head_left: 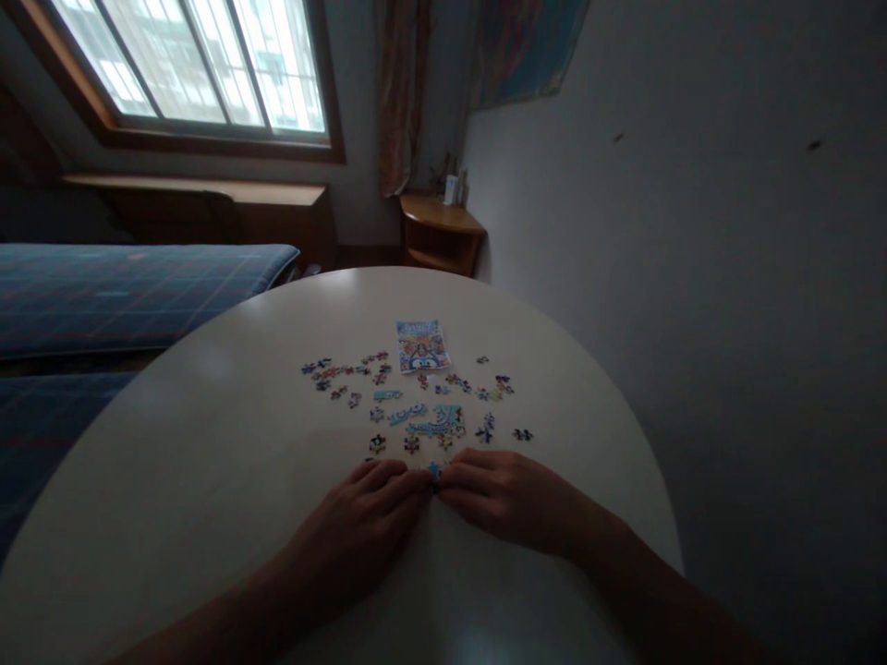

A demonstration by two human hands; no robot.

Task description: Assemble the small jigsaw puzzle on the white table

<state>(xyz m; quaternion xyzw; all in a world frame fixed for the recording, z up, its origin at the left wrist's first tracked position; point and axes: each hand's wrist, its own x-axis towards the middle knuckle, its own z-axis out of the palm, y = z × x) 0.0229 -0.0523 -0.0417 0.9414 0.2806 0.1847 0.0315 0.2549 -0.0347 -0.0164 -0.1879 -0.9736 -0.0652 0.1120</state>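
Note:
Both hands meet near the front of the round table, fingertips almost touching. Between them shows a blue puzzle piece (433, 469). My left hand (374, 508) pinches it from the left, fingers bent and pressed together. On its other side, my right hand (503, 494) grips with thumb and fingers closed. Just beyond lies a joined blue puzzle section (443, 420), with a joined strip of pieces (407, 414) beside it. Loose puzzle pieces (377, 443) lie close to the fingers. Part of the held piece is hidden by the fingertips.
The white round table (208, 443) bears several scattered pieces (339, 371) and a printed picture sheet (422, 346). A wall (658, 277) runs along the right. At the left stands a bed with a plaid cover (139, 286); a corner shelf (443, 214) is behind.

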